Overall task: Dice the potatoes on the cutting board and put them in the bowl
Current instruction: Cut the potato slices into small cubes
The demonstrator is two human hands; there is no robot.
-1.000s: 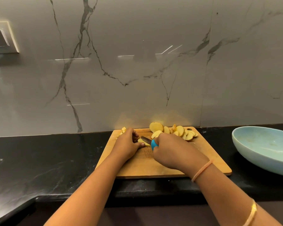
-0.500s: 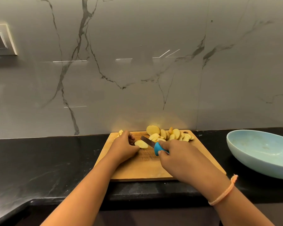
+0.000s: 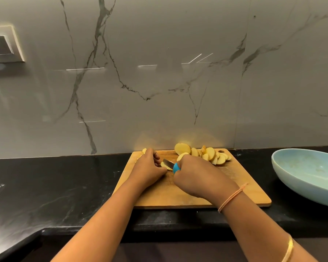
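Black stone counter [image 3: 55, 186] runs under a grey marble-look backsplash [image 3: 159, 82], switch plate [image 3: 2, 46] far left. Wooden cutting board [image 3: 187, 191] sits mid-counter, long edge to the wall. Pale blue bowl [image 3: 309, 173] is just right of the board, apart from it and looking empty, probably parked there for a short transfer. Both forearms reach in from below.

Right hand [image 3: 199, 174] is wrapped tight around the blue knife handle [image 3: 176, 167], blade [image 3: 168, 163] pointing left across the board. Left hand [image 3: 150, 169] is curled, fingertips pinning a potato slice [image 3: 166, 167] right at the blade, knuckles forward, likely to steady the piece and keep the tips clear.

Pile of round potato slices [image 3: 206, 155] is fanned at the board's far edge, behind the right hand. A few small cut bits [image 3: 144, 150] peek out past the left hand near the far-left corner.

Judgement: dicing is mid-way, most slices uncut.
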